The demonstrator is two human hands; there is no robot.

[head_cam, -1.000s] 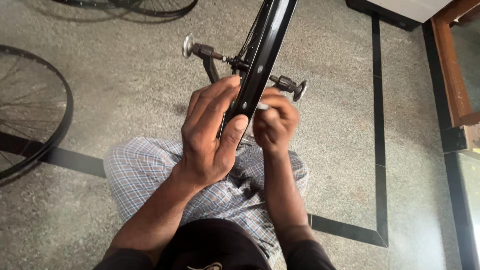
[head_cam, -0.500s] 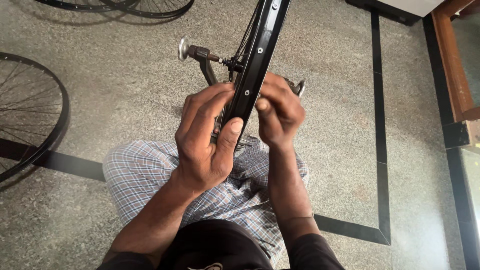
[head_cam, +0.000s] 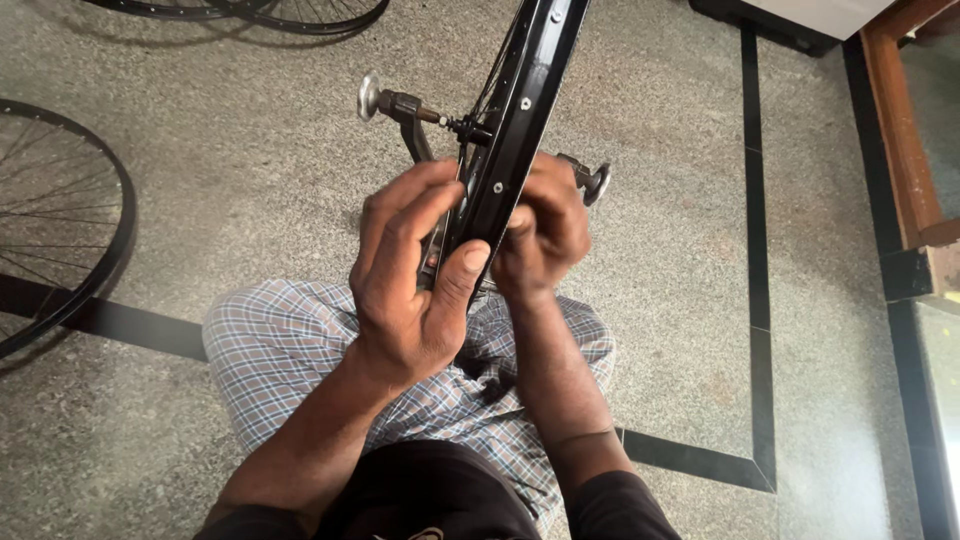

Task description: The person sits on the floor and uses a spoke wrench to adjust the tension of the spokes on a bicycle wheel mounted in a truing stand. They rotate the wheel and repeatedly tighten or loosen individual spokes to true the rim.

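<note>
A black metal bicycle wheel rim [head_cam: 520,110] stands on edge above the person's checked-cloth lap [head_cam: 290,350], running up to the top edge of the view. The left hand [head_cam: 415,280] is closed around the rim's near end, thumb on its face. The right hand [head_cam: 540,235] grips its other side, fingers curled. A metal truing stand [head_cam: 400,105] flanks it. 2 spoked wheels [head_cam: 60,240] lie on the speckled grey floor [head_cam: 250,170] at the left and top edges.

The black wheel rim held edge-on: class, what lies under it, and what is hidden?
Under the black wheel rim lie the stand's knobbed axle clamps, speckled floor and checked cloth. The left hand and right hand cover its lower end and the spokes there.
</note>
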